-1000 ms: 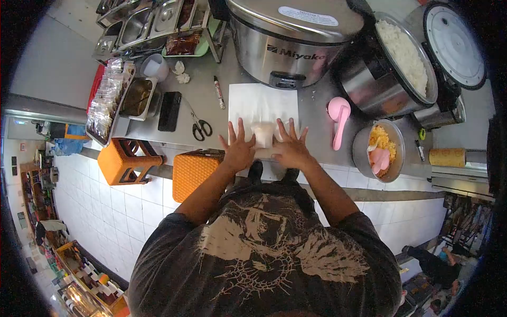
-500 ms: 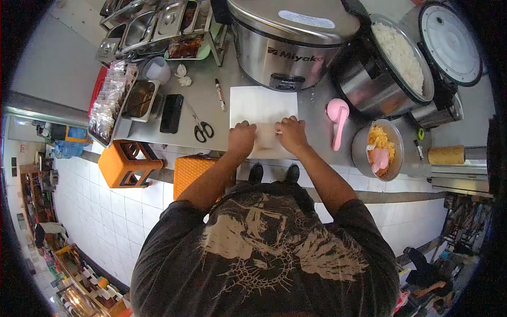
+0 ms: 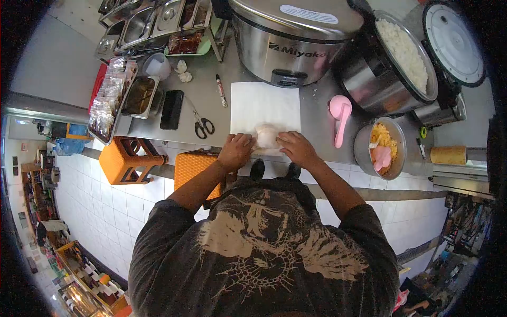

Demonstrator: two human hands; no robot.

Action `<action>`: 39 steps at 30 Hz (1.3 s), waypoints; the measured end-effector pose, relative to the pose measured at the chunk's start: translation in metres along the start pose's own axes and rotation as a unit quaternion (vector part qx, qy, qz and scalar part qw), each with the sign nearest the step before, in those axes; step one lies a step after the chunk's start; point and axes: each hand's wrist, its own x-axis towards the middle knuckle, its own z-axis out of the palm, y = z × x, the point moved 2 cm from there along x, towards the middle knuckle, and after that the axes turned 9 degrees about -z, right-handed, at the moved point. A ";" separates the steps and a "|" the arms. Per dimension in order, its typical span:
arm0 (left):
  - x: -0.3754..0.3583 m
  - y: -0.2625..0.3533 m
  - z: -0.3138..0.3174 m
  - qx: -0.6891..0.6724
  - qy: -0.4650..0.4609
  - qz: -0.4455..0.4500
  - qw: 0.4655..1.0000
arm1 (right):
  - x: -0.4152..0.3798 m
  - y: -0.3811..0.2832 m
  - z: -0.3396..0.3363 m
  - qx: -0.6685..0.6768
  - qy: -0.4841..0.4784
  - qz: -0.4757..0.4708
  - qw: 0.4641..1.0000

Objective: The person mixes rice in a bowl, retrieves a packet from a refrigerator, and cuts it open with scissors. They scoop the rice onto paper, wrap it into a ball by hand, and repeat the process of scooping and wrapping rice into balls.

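Observation:
A rounded, pale bundle in translucent plastic (image 3: 268, 136) lies on the near part of a sheet of white paper (image 3: 264, 103). What the plastic contains cannot be made out. My left hand (image 3: 236, 151) grips the bundle's left side with curled fingers. On the opposite side, my right hand (image 3: 300, 148) has its fingers closed on the plastic edge. The paper rests at the steel table's front edge, and part of it is hidden by the bundle and my hands.
Scissors (image 3: 203, 126), a phone (image 3: 171, 110) and a marker (image 3: 221, 91) lie leftward. Behind the paper stands a closed rice cooker (image 3: 296, 53); beside it is an open one with rice (image 3: 402, 55). Rightward are a pink scoop (image 3: 340, 119) and a bowl (image 3: 397, 166) of yellow food. Orange stools (image 3: 193, 171) stand below.
Both hands have come slightly nearer to my body. The plastic between them, lower and flatter before, now shows as a rounded bundle. More of the paper behind is visible.

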 end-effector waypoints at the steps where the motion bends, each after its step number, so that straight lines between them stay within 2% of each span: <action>1: 0.002 0.000 0.000 0.000 -0.002 0.001 1.000 | 0.002 0.001 0.001 -0.001 -0.004 0.013 1.000; 4: 0.004 0.001 -0.012 -0.019 0.009 -0.008 1.000 | 0.005 0.004 0.005 -0.025 0.013 0.000 1.000; 7: 0.011 -0.007 -0.005 -0.085 0.002 -0.038 0.996 | 0.005 0.008 0.005 0.016 0.011 -0.009 1.000; 10: 0.021 -0.014 -0.005 -0.114 0.008 -0.032 0.993 | 0.006 0.011 0.000 0.046 0.005 -0.006 0.999; 13: 0.023 -0.013 -0.015 -0.104 -0.015 -0.029 0.994 | 0.007 0.015 0.003 0.059 0.008 -0.004 0.998; 16: 0.021 0.001 -0.025 -0.056 -0.021 -0.068 0.996 | 0.008 0.015 0.004 0.040 -0.013 -0.007 0.999; 19: 0.023 0.006 -0.021 0.007 -0.042 -0.065 0.997 | 0.005 0.015 0.009 0.007 0.008 -0.019 1.000; 22: 0.030 -0.007 -0.024 0.017 -0.059 -0.007 0.998 | 0.009 0.025 0.010 0.030 0.019 -0.018 0.999; 25: 0.050 -0.030 -0.001 -0.088 -0.116 -0.077 0.986 | 0.021 0.031 0.000 0.111 -0.005 0.017 0.994; 28: 0.068 -0.028 -0.014 -0.126 -0.116 -0.192 0.966 | 0.038 0.043 0.000 0.174 -0.075 0.163 0.968; 31: 0.086 -0.036 0.010 -0.147 -0.181 -0.258 0.938 | 0.057 0.048 0.000 0.161 -0.076 0.268 0.947; 34: 0.092 -0.028 0.039 -0.111 -0.138 -0.254 0.951 | 0.077 0.047 0.014 0.040 -0.103 0.224 0.968; 35: 0.091 -0.020 0.040 -0.024 -0.084 -0.237 0.968 | 0.078 0.047 0.015 0.030 -0.089 0.216 0.972; 37: 0.080 -0.008 0.019 -0.061 -0.021 -0.210 0.976 | 0.076 0.040 0.010 0.010 -0.061 0.201 0.978; 39: 0.078 -0.006 0.004 -0.135 0.008 -0.149 0.980 | 0.070 0.036 0.002 0.166 -0.084 0.208 0.960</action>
